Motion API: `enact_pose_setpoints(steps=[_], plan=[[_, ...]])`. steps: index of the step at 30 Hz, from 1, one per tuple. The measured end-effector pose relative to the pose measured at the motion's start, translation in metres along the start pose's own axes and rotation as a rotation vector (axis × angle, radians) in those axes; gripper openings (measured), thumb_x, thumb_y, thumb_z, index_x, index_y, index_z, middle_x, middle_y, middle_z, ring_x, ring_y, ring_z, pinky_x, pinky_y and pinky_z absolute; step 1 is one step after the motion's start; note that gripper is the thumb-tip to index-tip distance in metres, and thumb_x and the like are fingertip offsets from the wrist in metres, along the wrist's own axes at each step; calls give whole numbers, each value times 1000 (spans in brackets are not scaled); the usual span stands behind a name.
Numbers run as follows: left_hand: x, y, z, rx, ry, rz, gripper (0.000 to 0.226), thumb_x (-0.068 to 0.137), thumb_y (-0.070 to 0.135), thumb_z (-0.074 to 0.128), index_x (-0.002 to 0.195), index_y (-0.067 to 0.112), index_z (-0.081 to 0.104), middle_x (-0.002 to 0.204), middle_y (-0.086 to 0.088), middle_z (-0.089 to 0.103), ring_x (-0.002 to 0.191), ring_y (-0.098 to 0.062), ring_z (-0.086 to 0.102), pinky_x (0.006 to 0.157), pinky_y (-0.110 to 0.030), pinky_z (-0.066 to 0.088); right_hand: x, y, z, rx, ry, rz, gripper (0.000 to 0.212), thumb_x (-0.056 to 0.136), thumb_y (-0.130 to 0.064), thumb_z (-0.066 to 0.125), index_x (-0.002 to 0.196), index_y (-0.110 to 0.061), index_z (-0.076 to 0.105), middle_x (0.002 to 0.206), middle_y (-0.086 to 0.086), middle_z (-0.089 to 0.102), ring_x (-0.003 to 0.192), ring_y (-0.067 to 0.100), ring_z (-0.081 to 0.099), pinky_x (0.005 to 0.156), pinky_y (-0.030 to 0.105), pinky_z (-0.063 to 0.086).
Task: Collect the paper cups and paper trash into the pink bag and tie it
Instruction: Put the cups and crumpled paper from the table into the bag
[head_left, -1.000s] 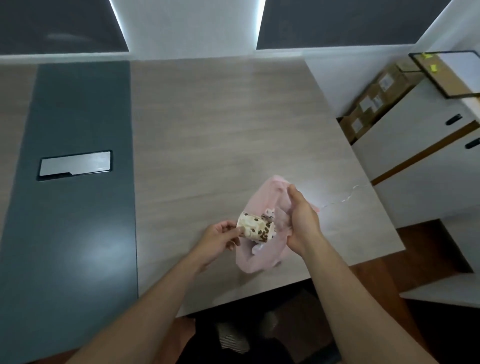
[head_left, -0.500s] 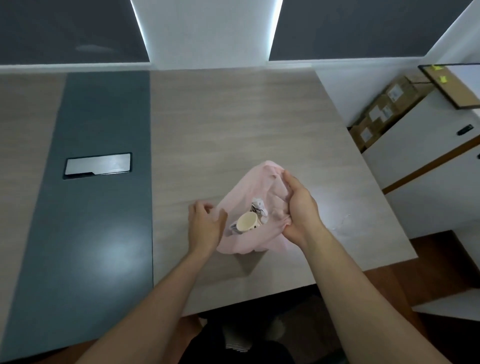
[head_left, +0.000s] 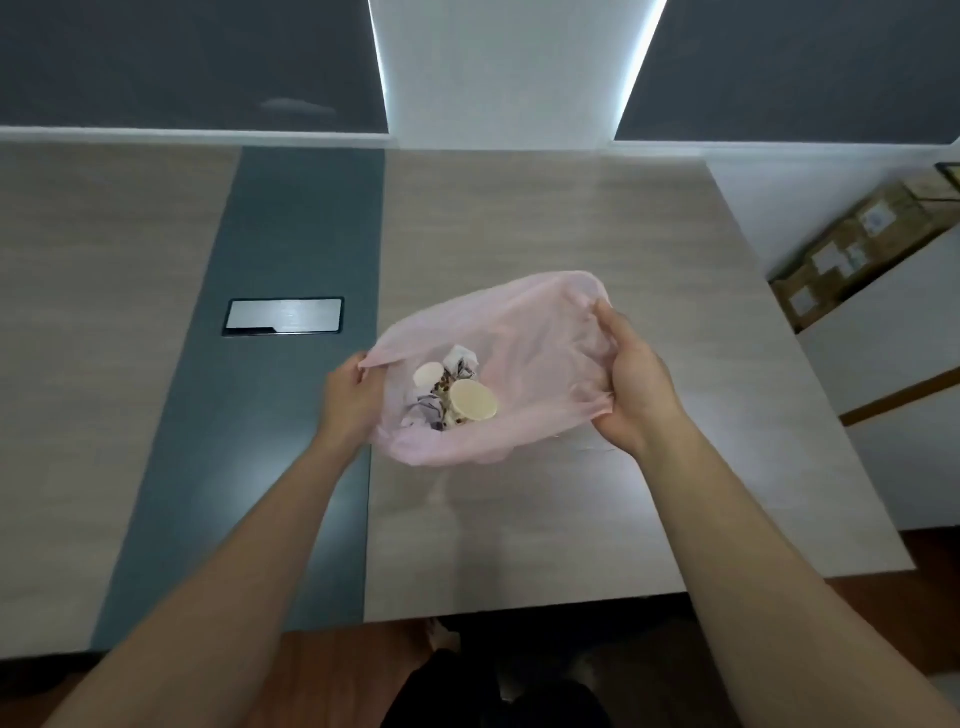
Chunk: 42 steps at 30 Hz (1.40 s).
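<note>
Since half a second ago our two hands have drawn apart and stretched the mouth of the thin pink plastic bag (head_left: 530, 332) wide, and the camera has come closer over it. Nearest to us, dark clothing shows below the table edge, and both bare forearms reach forward. Our left hand (head_left: 350, 400) pinches the left rim of the bag, thumb on the film at its corner. Our right hand (head_left: 636, 384) clasps the right rim, thumb lying over the film and fingers curled beneath it. Through the open mouth we see two cream paper cups with brown speckled print, the larger-looking one (head_left: 472, 401) lying with its mouth towards us and the other (head_left: 428, 374) just to its left. Crumpled white paper scraps (head_left: 460, 358) lie beside and behind them. We can read no brand or wording on the cups. We cannot tell whether the bag's bottom touches the pale wood-grain table (head_left: 519, 208) under it. To the left a dark teal strip (head_left: 291, 218) runs along the tabletop, with a rectangular silver cover plate (head_left: 284, 316) set into it. Further right, brown cardboard boxes (head_left: 852, 254) carry white labels too blurred to read. Beyond the table stands a white wall column (head_left: 498, 67) between dark grey panels (head_left: 182, 62).
</note>
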<state>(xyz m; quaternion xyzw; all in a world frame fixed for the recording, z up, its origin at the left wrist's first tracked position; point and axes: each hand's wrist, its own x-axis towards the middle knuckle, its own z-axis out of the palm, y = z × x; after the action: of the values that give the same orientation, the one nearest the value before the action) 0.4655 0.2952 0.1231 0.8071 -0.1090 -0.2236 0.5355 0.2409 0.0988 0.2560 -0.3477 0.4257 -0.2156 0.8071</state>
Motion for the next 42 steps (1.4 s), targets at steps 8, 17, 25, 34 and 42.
enact_pose_setpoints(steps=[8,17,25,34,42], plan=[[0,-19,-34,77,-59,-259,33,100,47,62,89,19,76,93,-3,78,96,-28,73,77,-35,53,38,53,-26,-328,154,54,39,100,-41,78,124,-10,77,117,13,83,105,35,80,94,53,66],[-12,-39,-52,13,-178,-271,38,91,65,64,103,33,79,112,8,80,109,-19,74,104,-46,58,50,90,-51,-543,195,101,25,104,-35,71,118,-15,79,115,7,82,105,32,78,87,46,64],[-40,-59,-51,48,-339,-329,39,103,55,63,117,22,79,109,2,83,101,-21,80,91,-43,65,52,89,-71,-578,286,12,23,98,-39,80,103,-17,83,110,13,81,94,31,74,91,51,64],[-94,-66,-45,90,-399,-322,26,106,37,64,130,29,68,124,6,77,117,-19,73,103,-46,60,16,78,-94,-802,213,-96,34,105,-18,65,137,-15,75,127,2,75,116,25,68,94,36,51],[-153,-74,-30,238,-156,-111,102,90,49,78,169,21,19,168,-1,37,153,-22,40,125,-47,37,-45,95,-167,-861,105,-22,52,108,-26,66,158,-14,57,156,7,60,129,22,59,107,35,43]])
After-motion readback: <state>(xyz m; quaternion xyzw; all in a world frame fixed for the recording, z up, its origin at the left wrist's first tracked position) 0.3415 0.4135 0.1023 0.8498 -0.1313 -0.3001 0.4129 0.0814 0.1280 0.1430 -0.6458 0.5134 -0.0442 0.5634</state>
